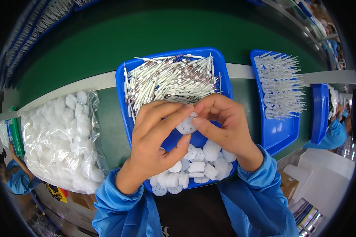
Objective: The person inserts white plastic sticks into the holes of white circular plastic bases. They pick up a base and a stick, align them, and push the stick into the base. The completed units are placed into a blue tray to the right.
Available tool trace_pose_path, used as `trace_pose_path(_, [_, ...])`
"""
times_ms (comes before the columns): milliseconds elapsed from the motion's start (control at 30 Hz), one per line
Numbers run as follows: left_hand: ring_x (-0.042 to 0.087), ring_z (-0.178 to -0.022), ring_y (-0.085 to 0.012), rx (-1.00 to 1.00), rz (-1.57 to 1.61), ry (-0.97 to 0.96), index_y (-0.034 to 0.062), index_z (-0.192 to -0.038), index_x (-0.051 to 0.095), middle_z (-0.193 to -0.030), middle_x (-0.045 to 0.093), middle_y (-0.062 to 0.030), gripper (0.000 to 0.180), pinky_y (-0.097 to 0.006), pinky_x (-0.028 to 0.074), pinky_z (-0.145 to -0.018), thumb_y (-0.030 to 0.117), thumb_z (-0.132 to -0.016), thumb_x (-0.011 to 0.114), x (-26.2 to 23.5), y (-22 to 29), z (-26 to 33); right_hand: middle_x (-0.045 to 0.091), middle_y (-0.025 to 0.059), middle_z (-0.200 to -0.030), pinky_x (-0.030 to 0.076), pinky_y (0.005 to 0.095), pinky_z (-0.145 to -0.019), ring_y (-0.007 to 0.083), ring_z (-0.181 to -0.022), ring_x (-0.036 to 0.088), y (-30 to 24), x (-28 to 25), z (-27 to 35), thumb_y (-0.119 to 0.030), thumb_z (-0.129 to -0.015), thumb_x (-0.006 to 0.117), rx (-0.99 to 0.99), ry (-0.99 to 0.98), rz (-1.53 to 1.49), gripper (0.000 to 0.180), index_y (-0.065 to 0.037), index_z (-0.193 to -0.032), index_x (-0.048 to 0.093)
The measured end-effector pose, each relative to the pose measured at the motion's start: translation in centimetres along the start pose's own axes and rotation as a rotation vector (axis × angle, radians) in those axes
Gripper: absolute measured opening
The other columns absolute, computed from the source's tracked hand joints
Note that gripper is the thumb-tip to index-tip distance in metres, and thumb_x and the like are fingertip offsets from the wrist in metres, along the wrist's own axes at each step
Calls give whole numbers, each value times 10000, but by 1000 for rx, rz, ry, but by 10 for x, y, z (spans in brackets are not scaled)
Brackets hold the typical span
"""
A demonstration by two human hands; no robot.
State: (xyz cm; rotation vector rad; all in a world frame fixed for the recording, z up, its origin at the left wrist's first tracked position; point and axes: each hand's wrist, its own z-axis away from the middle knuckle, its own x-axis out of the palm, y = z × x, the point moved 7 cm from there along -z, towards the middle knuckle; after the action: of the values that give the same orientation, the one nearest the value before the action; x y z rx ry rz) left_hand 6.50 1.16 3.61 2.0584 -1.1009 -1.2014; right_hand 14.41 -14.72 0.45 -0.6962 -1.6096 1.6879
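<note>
Over the middle of a blue tray, a small round translucent white plastic piece is held between both hands. My left hand curls round it from the left, fingertips at its top and thumb below. From the right, my right hand pinches its edge between thumb and fingers. Whether a thin stick is also in the fingers is hidden. Behind the hands, the tray carries a heap of thin white sticks with dark reddish parts. More round white pieces are piled at its near end, below my hands.
A clear bag full of white pieces lies at left. To the right, a second blue tray holds rows of white pieces with sticks pointing out. Another blue tray stands beyond it. Other people in blue sleeves are at both sides.
</note>
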Motion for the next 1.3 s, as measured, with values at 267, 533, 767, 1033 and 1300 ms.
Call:
trace_pose_path(267, [666,-1140,-331,-30,-23,24,32,-1295,787,-1249,734,-134,563,-426,547,-989,11,-733,811,-1,0,1,759,42,-987,610,264,-837,96,-905,753,1,2,1,-33,-973,817,20,23,37,200,-20,-1138,704])
trace_pose_path(533, [629,-1226,-347,-58,26,-32,46,-1283,794,-1384,681,-148,538,-441,502,-1053,-25,-750,772,-1,-5,1,771,52,-1012,610,282,-842,126,-950,770,-1,2,2,-18,-963,817,-38,-19,79,203,-28,-1130,703])
trace_pose_path(767, [634,-1260,-381,-175,-47,-115,27,-1485,642,-1499,611,-189,704,-453,498,-1067,-40,-791,740,-8,4,14,775,51,-1121,599,415,-928,263,-1045,755,-23,-4,20,-42,-804,833,-443,-114,886,177,-98,-954,756])
trace_pose_path(1033, [680,-968,-329,-99,-219,-289,48,-1278,742,-1145,745,-129,457,-433,555,-860,-35,-829,762,15,-2,16,723,11,-1180,547,447,-999,283,-1114,696,-21,-1,22,-133,-749,859,-435,-106,1037,212,-130,-937,761])
trace_pose_path(1300, [662,-904,-295,-133,-259,-287,86,-1008,776,-994,740,-52,210,-416,537,-811,43,-810,833,21,-9,12,727,2,-1113,532,439,-955,263,-1077,696,-16,-1,19,-107,-729,875,-449,-115,996,241,-128,-939,758])
